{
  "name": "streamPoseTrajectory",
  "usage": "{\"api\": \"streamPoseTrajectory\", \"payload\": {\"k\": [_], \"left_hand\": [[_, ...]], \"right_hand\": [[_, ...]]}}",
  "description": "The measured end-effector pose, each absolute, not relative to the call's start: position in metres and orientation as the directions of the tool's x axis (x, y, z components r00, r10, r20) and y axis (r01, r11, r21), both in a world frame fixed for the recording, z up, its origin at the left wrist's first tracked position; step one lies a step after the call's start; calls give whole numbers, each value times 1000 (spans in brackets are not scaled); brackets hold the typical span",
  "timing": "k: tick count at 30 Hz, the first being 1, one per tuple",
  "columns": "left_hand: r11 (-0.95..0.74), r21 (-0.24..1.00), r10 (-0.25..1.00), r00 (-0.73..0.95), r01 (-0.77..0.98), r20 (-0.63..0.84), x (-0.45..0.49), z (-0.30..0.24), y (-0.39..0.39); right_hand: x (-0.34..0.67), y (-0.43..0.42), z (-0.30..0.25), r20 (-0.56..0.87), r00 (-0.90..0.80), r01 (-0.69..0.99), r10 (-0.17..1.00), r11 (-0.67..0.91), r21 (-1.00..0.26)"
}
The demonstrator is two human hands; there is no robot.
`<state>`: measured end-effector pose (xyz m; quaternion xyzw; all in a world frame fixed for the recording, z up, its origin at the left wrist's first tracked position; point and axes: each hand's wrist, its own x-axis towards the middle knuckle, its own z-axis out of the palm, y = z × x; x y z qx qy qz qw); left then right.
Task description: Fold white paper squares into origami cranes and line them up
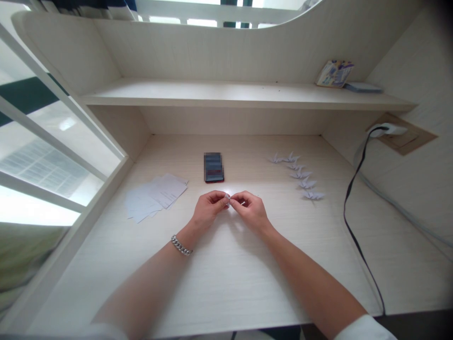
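Note:
A small folded piece of white paper [227, 200] is pinched between my two hands above the middle of the desk. My left hand [209, 208], with a silver chain bracelet [181, 245] at its wrist, grips the paper's left side between thumb and fingers. On the other side my right hand [250, 208] has thumb and forefinger closed on it. Fingertips cover most of the paper, so its exact shape is hidden. Several folded white paper cranes [301, 174] stand in a curved row at the right. Left of my hands lies a fanned pile of paper sheets [155, 196].
A phone [213, 167] lies just beyond my hands. On the right, a black cable [348, 208] runs from a wall socket [406, 134] down across the desk. A small patterned box [334, 73] and a flat grey object [363, 88] sit on the shelf [212, 89].

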<state>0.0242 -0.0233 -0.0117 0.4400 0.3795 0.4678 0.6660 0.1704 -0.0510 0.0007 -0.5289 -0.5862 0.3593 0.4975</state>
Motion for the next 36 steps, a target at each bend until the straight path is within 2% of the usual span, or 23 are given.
{"api": "streamPoseTrajectory", "payload": {"k": [5, 14, 23, 32, 36], "left_hand": [[160, 947, 956, 281, -278, -79, 25, -11, -23], [117, 960, 954, 299, -253, -38, 26, -13, -24], [89, 974, 955, 296, -210, -23, 28, -8, -26], [40, 987, 960, 280, -155, 5, 31, -12, -26], [22, 990, 966, 256, -136, 14, 32, -13, -26]], "right_hand": [[169, -52, 1, 193, 39, 266, 980, 176, -948], [166, -53, -1, 313, 13, 416, 950, 280, -865], [166, -51, -4, 238, -2, 330, 971, 225, -917], [167, -47, -9, 240, -3, 369, 971, 224, -902], [167, -47, -9, 231, 14, 331, 973, 214, -919]]}}
